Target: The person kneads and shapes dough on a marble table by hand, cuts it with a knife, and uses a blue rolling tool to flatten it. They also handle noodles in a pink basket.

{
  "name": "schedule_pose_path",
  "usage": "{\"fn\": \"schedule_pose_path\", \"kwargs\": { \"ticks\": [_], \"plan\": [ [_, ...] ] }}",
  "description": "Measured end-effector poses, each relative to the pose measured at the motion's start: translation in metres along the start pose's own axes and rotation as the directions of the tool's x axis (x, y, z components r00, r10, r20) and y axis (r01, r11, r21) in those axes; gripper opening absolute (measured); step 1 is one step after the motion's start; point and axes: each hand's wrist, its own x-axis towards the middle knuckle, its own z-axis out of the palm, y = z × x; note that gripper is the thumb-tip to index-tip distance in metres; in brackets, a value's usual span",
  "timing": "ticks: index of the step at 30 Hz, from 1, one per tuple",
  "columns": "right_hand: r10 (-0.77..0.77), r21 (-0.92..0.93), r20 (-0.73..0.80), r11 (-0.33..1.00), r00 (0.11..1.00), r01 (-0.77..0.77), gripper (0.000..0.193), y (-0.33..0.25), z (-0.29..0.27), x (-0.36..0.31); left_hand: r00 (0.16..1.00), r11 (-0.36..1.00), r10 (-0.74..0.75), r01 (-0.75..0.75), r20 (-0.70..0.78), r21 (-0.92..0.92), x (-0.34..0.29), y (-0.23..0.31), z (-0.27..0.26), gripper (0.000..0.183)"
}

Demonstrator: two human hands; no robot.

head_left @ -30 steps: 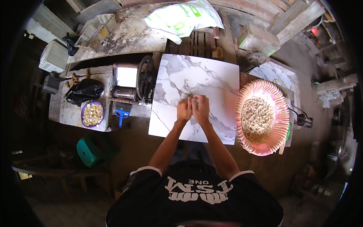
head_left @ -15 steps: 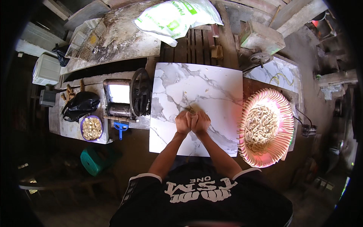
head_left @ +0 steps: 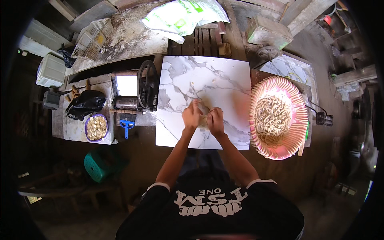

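Note:
My left hand (head_left: 192, 115) is over the near part of a white marbled board (head_left: 180, 84), fingers curled and thumb up. Close beside it my right hand (head_left: 216, 121) is closed, knuckles toward the far side. A pale, small dough-like patch (head_left: 203, 121) shows between the two hands; their fingers hide most of it, and I cannot tell its exact shape. To the right stands a pink basket (head_left: 280, 150) holding many pale, thin dough-like sticks (head_left: 273, 116). More such curved pieces line its rim.
Left of the board is a hand-cranked roller machine (head_left: 147, 86) with a big wheel. Beyond it are a purple-rimmed bowl (head_left: 96, 128) of pale pieces, a black plastic bag (head_left: 86, 105) and a blue-handled scraper (head_left: 127, 127). A white sack (head_left: 184, 20) lies at the back.
My hands were pressed together, thumbs side by side; now they are slightly apart, the left a little farther forward. The view has shifted, so the board and basket appear higher.

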Motion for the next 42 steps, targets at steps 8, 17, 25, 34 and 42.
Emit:
{"fn": "schedule_pose_path", "kwargs": {
  "ticks": [8, 17, 25, 34, 42],
  "plan": [
    [0.305, -0.092, -0.2, 0.94, 0.931, -0.328, 0.016, -0.025, 0.002, -0.003, 0.872, 0.872, 0.45, -0.383, -0.191, 0.306, -0.032, -0.03, 0.037, 0.024],
    [0.144, -0.227, -0.214, 0.955, 0.966, -0.192, 0.014, -0.016, 0.01, -0.025, 0.817, 0.815, 0.562, -0.52, -0.13, 0.256, -0.036, -0.06, 0.036, 0.022],
    [0.135, -0.206, -0.296, 0.958, 0.946, -0.201, 0.016, -0.003, 0.021, 0.019, 0.865, 0.864, 0.483, -0.445, -0.136, 0.235, 0.004, -0.041, 0.035, 0.026],
    [-0.009, -0.192, -0.114, 0.981, 0.993, -0.013, 0.008, -0.004, 0.021, 0.032, 0.892, 0.893, 0.44, -0.422, -0.103, 0.16, 0.012, -0.03, 0.01, 0.02],
    [0.077, -0.485, -0.192, 0.859, 0.978, -0.163, 0.016, -0.017, 0.026, 0.016, 0.815, 0.797, 0.547, -0.435, -0.193, 0.42, 0.001, -0.041, 0.022, 0.016]
  ]
}}
